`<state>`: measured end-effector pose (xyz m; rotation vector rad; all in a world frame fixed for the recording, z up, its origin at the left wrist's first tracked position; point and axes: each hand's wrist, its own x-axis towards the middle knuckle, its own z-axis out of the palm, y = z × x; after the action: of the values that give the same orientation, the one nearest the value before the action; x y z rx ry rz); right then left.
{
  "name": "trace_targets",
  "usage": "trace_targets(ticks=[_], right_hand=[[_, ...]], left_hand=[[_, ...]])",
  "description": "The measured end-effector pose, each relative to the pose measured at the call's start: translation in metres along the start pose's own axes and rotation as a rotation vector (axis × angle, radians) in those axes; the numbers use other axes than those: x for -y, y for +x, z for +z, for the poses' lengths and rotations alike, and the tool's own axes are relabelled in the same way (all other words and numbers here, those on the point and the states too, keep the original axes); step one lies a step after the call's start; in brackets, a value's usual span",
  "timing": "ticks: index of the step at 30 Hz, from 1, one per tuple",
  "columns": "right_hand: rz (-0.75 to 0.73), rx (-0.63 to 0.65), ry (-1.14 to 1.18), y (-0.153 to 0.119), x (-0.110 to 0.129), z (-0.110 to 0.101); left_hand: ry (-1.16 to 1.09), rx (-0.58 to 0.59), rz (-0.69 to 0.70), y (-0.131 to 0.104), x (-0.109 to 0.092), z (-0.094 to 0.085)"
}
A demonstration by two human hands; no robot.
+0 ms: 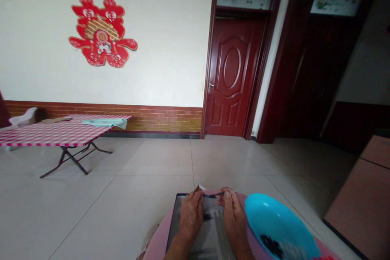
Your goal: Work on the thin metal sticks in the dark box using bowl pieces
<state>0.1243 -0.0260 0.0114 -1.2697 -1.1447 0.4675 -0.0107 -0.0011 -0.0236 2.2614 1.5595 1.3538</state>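
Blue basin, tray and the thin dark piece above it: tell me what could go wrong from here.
The thin dark piece is held only at the fingertips of the left hand and right hand, so it might slip onto the tray.
The right hand is close to the blue basin, and could bump it and disturb its contents.
Pale strips lie beside the right hand; a low sweep might shift them.

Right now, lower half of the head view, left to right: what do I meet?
Table with checked cloth → left hand → thin dark strip → right hand → blue basin → brownish-pink furniture.
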Motion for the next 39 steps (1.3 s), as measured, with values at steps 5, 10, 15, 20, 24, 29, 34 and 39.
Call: trace_targets(ticks=[5,10,15,20,24,29,34,39], right_hand=[[-0.037,0.055,0.033,-0.001,-0.001,0.001],[0.053,0.119,0.078,-0.003,-0.006,0.003],[0.206,0.125,0.154,-0.002,-0.001,0.004],[0.278,-0.057,0.159,0.003,-0.005,0.001],[0.342,-0.087,0.26,0.007,-0.015,0.001],[0.297,0.015,0.21,0.004,-0.017,0.003],[-0.1,0.137,-0.078,-0.007,-0.015,0.01],[-0.295,0.239,-0.234,-0.017,-0.001,0.012]], left_hand=[[-0.102,0.027,0.113,0.001,-0.004,-0.005],[-0.217,0.065,0.195,-0.002,-0.006,-0.003],[-0.251,0.058,0.131,-0.005,-0.01,0.0],[-0.114,0.109,0.081,-0.003,-0.015,-0.005],[-0.096,0.026,0.142,-0.005,-0.009,0.001],[-0.111,-0.053,0.261,-0.011,0.001,0.018],[-0.176,-0.045,0.23,-0.013,0.001,0.024],[-0.164,0.001,0.214,-0.01,0.008,0.019]])
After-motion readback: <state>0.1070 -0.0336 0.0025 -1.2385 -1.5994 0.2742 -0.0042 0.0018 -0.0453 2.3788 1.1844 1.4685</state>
